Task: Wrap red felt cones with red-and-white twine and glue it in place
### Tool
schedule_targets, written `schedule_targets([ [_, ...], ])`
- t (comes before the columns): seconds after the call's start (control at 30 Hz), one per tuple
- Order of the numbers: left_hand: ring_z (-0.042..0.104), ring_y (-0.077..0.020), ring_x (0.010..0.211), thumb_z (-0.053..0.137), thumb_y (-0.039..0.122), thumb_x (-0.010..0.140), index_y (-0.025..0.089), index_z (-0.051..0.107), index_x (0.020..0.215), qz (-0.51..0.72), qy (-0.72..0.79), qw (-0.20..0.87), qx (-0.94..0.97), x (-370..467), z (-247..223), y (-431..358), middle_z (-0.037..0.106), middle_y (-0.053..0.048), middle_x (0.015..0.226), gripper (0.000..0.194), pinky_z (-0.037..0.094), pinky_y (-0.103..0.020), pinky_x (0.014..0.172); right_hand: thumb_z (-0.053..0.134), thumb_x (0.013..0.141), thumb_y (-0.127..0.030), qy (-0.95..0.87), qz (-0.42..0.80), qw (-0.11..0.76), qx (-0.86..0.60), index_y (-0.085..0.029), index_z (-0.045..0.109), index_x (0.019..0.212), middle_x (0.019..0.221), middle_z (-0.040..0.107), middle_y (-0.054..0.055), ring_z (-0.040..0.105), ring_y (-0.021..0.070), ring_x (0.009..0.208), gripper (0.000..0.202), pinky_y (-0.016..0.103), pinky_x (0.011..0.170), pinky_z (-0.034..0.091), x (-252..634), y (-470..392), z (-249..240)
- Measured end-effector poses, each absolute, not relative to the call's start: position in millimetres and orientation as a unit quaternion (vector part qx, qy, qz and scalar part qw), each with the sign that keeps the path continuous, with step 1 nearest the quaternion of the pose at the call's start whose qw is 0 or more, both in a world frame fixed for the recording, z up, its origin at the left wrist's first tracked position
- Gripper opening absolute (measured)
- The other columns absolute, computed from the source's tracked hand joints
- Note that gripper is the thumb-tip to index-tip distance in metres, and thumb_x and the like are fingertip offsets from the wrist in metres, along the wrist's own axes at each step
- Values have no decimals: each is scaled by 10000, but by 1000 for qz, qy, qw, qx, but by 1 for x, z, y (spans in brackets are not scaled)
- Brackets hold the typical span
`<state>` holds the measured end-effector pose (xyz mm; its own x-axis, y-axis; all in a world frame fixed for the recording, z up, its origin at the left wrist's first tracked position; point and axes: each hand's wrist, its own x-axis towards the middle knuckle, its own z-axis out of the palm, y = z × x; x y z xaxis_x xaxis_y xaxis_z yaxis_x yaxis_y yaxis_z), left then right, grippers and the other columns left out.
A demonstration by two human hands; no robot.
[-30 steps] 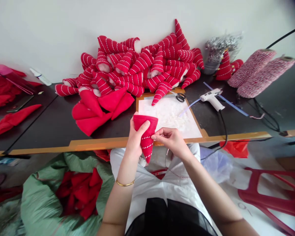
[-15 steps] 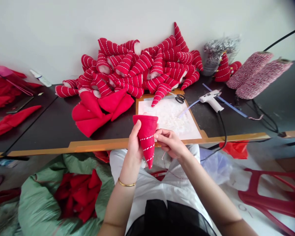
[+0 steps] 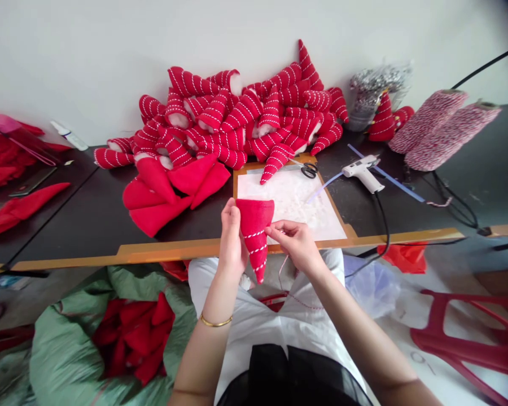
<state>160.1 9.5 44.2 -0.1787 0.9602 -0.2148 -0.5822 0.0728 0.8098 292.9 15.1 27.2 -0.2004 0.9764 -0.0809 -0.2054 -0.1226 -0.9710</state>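
My left hand [image 3: 232,239] is closed on the left side of a red felt cone [image 3: 256,217], which hangs point down over the table's front edge. Red-and-white twine [image 3: 280,270] winds round the cone's lower half, and its loose end trails down over my lap. At the cone's right edge, my right hand [image 3: 294,242] pinches this twine between thumb and fingers. Just behind the cone lies a white sheet [image 3: 334,223] with dried glue on it. Plain red felt cones [image 3: 161,208] lie to the left of my hands.
Twine-wrapped cones [image 3: 224,113] are heaped against the wall. Scissors [image 3: 309,169], a white glue gun [image 3: 364,171] with its cord and two large twine spools [image 3: 452,135] lie on the right. Below the table are a green sack [image 3: 59,338] of red felt and a red stool [image 3: 461,344].
The cone has turned and tilted slightly in my left hand, its tip shifting a little up and right. My right hand still pinches the twine at its edge.
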Motion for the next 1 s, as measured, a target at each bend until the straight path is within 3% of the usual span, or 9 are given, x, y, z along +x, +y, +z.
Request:
schedule_targets([
  [0.1,658,-220,1132,887,458,656,301,518,1290,664,427,540,290,157,41,10,657,-34,1252,751,543,-317,928,801,731,-492,-544,528,476,-446,-149,728,761,625,623,19,459,107,540,353,233,494,338,295,13,28],
  [0.2,665,-199,1108,932,265,590,298,501,1316,644,457,523,322,155,42,11,669,-23,1213,844,527,-301,939,812,727,-495,-563,555,448,-417,-159,728,741,655,663,25,522,124,571,347,243,544,405,296,13,30],
  [0.3,698,-187,980,873,288,670,254,559,1238,635,450,558,289,153,45,11,699,-23,1137,650,553,-299,861,831,702,-499,-539,601,433,-403,-167,744,760,746,716,47,604,154,658,348,265,614,469,301,18,32],
  [0.43,710,-184,886,852,298,690,244,574,1247,610,448,598,266,150,48,9,728,-14,1068,626,557,-306,807,858,673,-487,-499,636,432,-400,-166,737,732,760,716,41,611,144,676,348,263,649,489,305,24,30],
  [0.53,716,-199,869,845,344,708,256,589,1265,597,446,619,247,150,49,8,740,-23,1024,619,567,-314,771,877,645,-492,-472,657,430,-400,-166,712,687,654,656,4,522,102,563,368,229,549,431,303,24,28],
  [0.63,723,-247,910,793,475,758,241,620,1241,593,449,635,208,150,51,9,746,-59,1021,564,589,-357,769,890,618,-500,-449,664,436,-410,-162,701,673,546,553,-37,353,59,457,391,211,433,272,300,23,26],
  [0.77,718,-282,998,694,594,816,207,641,1223,598,442,647,169,152,54,12,746,-92,1061,565,598,-394,825,891,591,-523,-415,691,436,-400,-143,731,763,514,501,-57,214,32,422,446,228,409,113,298,23,23],
  [1.0,720,-287,999,629,675,832,180,642,1266,556,421,698,161,158,53,13,747,-112,1072,659,598,-365,820,870,599,-524,-406,705,440,-380,-138,714,716,472,438,-74,194,32,418,433,233,420,96,295,20,25],
])
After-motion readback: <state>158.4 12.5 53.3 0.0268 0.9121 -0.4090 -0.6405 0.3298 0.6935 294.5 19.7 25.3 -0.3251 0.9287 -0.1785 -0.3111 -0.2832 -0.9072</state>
